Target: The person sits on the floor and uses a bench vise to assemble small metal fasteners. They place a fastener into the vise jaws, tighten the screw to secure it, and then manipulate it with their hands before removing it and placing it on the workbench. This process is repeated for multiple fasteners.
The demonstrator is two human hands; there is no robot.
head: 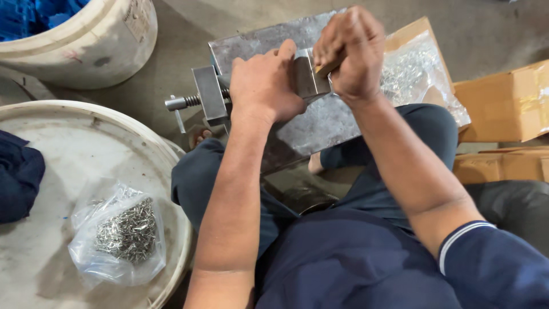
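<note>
Seated person, viewed from above. Dark navy short-sleeved shirt; the right sleeve point(486, 257) ends in a cuff edged with a thin white stripe. Dark blue trousers point(200, 177) cover both legs. Forearms and both hands are bare; a bare foot point(200, 136) shows below.

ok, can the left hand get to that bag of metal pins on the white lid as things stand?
Probably yes. The bag of pins lies in the open on the white lid by the left knee, nothing over it. But the left hand is pressed on the small vise, so it must let go first.
</note>
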